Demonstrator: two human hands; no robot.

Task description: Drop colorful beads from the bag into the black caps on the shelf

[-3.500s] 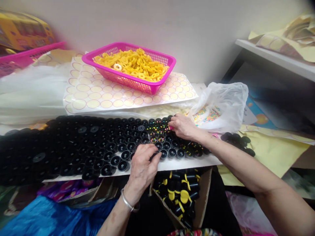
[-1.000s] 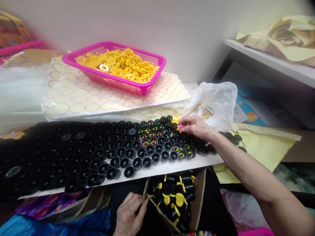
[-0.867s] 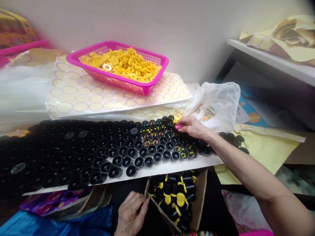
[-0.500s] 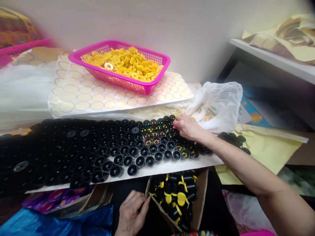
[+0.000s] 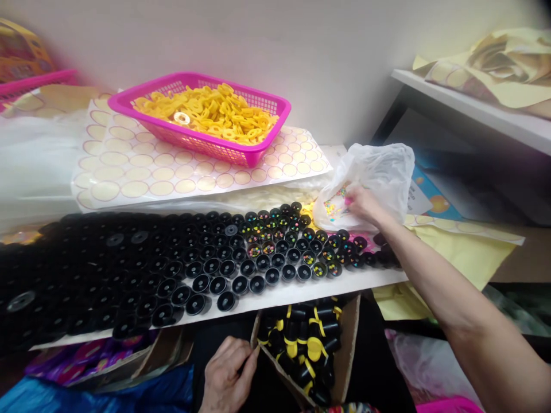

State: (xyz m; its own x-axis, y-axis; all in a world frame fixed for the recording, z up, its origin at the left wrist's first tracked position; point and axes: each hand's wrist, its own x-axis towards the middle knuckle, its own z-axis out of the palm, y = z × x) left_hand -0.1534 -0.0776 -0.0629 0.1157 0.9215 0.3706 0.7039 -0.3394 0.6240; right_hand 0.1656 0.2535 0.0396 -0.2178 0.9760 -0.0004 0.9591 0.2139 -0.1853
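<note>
My right hand [image 5: 365, 203] is inside the mouth of a white plastic bag [image 5: 387, 163]. Its fingers are closed on a small pink tool [image 5: 348, 201], mostly hidden, beside small multicoloured beads [image 5: 331, 211] in the bag. Left of the bag, rows of open black cups [image 5: 210, 267] cover a white board; several cups at the right end hold coloured beads [image 5: 267, 248]. Low in the view, my left hand [image 5: 230, 370] is curled closed, its thumb against the corner of a cardboard box [image 5: 350, 344]. Whatever its fingers hold, if anything, is hidden.
In the box lie black containers with yellow caps [image 5: 316, 347]. A pink basket [image 5: 253, 155] of yellow plastic pieces stands behind the cups on sticker sheets [image 5: 161, 188]. At the right are yellow paper [image 5: 469, 258] and a white shelf [image 5: 473, 103]. A blue bag [image 5: 142, 396] lies lower left.
My right hand has moved right, from above the bead-filled cups into the white bag, with the pink tool. The view has shifted slightly; my left hand stays by the box.
</note>
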